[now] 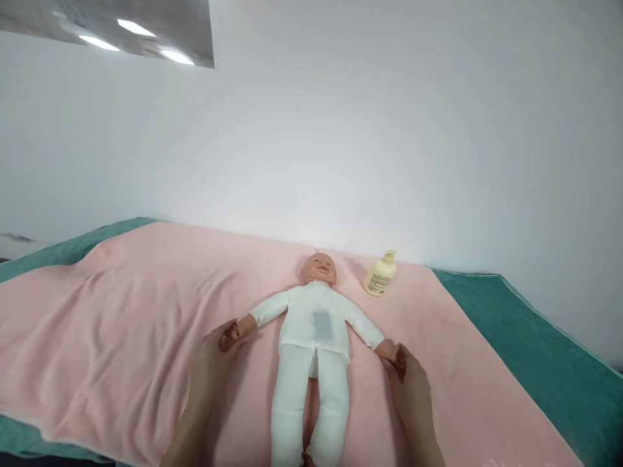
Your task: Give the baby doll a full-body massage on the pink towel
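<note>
A baby doll (315, 318) with a white cloth body lies on its back on a pink blanket (146, 311), head toward the wall, arms spread out. A grey patch shows on its chest. On the left, my left hand (217, 357) is closed round the doll's hand, fingers and thumb pinching it. My right hand (409, 379) holds the doll's other hand on the right in the same way. Beside the doll's head, to the right, stands a pale yellow pump bottle (379, 275) with small printed text.
Under the blanket a green cover (525, 337) shows at the right, at the far left and at the lower left corner. A white wall (341, 130) rises behind the blanket. A shiny panel (160, 26) with light reflections hangs at the upper left.
</note>
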The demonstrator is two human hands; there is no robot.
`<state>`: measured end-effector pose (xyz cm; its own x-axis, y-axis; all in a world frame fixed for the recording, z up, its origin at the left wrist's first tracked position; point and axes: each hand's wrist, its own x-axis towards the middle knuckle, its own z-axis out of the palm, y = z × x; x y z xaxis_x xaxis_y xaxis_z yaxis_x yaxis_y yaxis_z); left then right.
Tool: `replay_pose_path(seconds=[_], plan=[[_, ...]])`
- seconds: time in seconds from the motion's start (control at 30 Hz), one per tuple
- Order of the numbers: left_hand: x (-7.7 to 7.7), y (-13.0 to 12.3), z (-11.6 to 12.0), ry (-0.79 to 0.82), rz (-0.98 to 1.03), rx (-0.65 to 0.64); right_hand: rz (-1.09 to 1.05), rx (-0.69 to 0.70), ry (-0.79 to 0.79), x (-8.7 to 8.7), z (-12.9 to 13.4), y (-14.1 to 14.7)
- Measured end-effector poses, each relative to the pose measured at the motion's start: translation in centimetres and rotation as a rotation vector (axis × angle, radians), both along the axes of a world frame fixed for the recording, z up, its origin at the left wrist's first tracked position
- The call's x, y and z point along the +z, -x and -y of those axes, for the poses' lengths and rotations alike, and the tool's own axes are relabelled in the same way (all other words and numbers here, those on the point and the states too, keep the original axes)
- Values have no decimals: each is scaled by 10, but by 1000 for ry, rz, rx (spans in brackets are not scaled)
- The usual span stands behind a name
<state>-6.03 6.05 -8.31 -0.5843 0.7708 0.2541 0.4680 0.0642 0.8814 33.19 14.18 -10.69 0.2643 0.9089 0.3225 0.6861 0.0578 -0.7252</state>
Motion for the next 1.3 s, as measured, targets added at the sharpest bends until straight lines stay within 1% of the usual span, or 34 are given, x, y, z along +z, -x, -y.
replay_pose_path(seconds=[0.07, 0.13, 0.23, 0.33, 0.4, 0.47, 0.53, 0.63, 0.7, 0.8, 0.9, 1.03, 1.13, 1.2, 1.23, 1.3], plan=[[6, -5, 0, 15, 103, 31, -158, 15, 12, 8, 3, 1], [11, -10, -2, 10, 139, 78, -302, -1, 15, 16, 7, 5], [19, -20, -10, -29, 129, 134, -487, -49, -12, 27, 11, 17], [26, -34, -20, -107, 84, 118, -599, -12, -106, 35, 10, 37], [29, -45, -25, -155, 34, 42, -572, 35, -190, 38, 9, 53], [30, -57, -31, -189, -45, -93, -488, 97, -283, 41, 11, 70], [30, -68, -36, -231, -158, -252, -383, 193, -345, 44, 14, 87], [26, -80, -45, -298, -354, -468, -228, 364, -334, 46, 22, 108], [24, -84, -50, -302, -448, -582, -135, 459, -335, 45, 25, 116], [21, -87, -55, -288, -509, -674, -15, 521, -394, 39, 26, 121], [20, -88, -57, -278, -519, -713, 40, 508, -405, 33, 24, 121], [20, -90, -58, -280, -498, -750, 24, 515, -376, 33, 25, 122], [19, -86, -56, -315, -424, -736, -74, 516, -326, 39, 28, 121], [18, -78, -54, -323, -289, -677, -189, 458, -292, 44, 26, 117], [17, -73, -52, -321, -192, -620, -256, 401, -286, 47, 25, 114], [16, -63, -49, -316, 41, -463, -409, 265, -287, 52, 18, 103]])
